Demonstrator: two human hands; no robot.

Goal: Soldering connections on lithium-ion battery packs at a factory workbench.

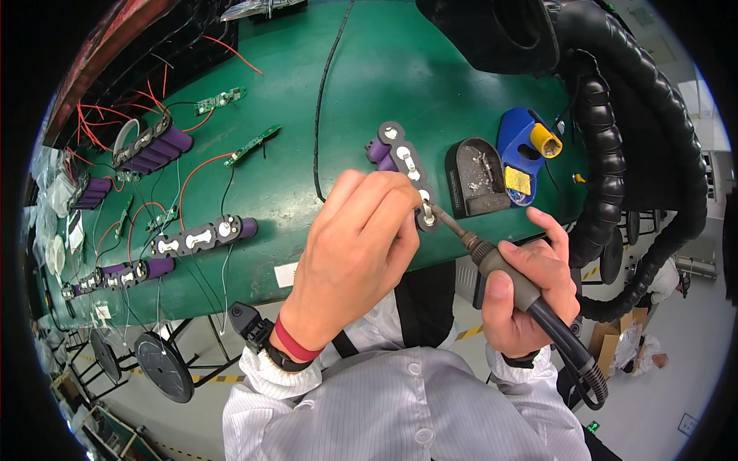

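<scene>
Soldering at the near edge of the green surface [369,92].
My left hand [355,246] has its grip pinched together on the purple-celled battery pack with a grey holder strip [403,157]; my right hand [530,288] is clamped around the grey-handled soldering iron [492,265], its tip touching the pack's near metal tab.

A green worktop [369,84] carries several purple battery packs [154,150] with grey strips along its left side, small green circuit boards [252,144] with red and black wires, a black iron stand [477,178] and a blue holder [519,146].
</scene>
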